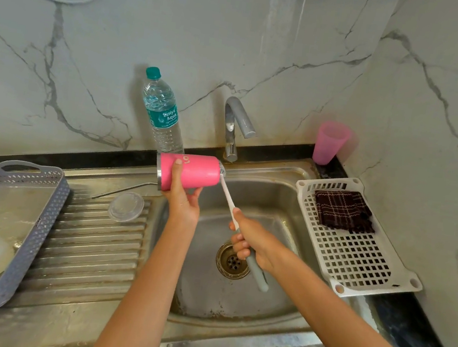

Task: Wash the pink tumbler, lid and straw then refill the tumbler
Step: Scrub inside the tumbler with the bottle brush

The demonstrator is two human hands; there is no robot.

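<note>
My left hand [183, 196] holds the pink tumbler [193, 172] on its side above the sink's left rim, steel-rimmed mouth facing left. My right hand [251, 243] grips a long bottle brush [229, 199] by its grey handle over the basin. The brush's bristle head touches the tumbler's base at the right end. The clear lid [126, 206] lies flat on the ribbed drainboard. The metal straw [123, 189] lies on the drainboard just behind the lid. A capped water bottle [162, 117] stands against the wall behind the tumbler.
The steel sink [236, 297] has a drain at its middle and a tap [234, 125] behind it, with no water running. A grey basket [30, 230] sits at left. A white rack [354, 262] with a dark cloth [343, 209] sits at right, a pink cup [330, 142] behind it.
</note>
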